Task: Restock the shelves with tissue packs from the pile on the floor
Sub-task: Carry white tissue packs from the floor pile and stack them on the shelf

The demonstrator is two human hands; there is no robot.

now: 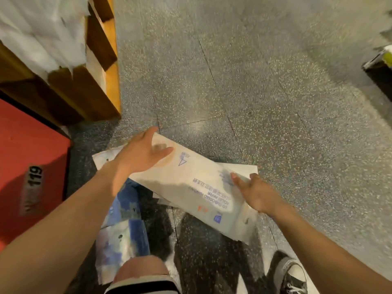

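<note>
Well, the person is bent over the floor [275, 81] and is picking up one long white pack [191, 187] of tissue. The left hand [146, 149] is on the left end of the pack, with its fingers spread and mostly straight, flat against the wrap. The right hand [254, 194] is on the right end, with its fingers also spread out and lying on top. Neither hand looks curled tight round the pack. They seem to press it between them, but the picture is blurry and I cannot tell if a thumb is tucked under. The pack is tilted and has a dark shadow below it, so I think it is just off the floor. Under it lies another white pack [248, 169], and a blue and white pack [127, 230] lies near the person's knee [140, 270]. That is the pile. The wooden shelf [101, 66] is up on the left, well apart from the hands, with white packs [42, 28] on it. A red box [31, 145] stands beside it. So this is the picking-up step. Next, the hands need a firm hold on both ends, because the soft wrap could slip. Then the pack must go up and over to the shelf.
</note>
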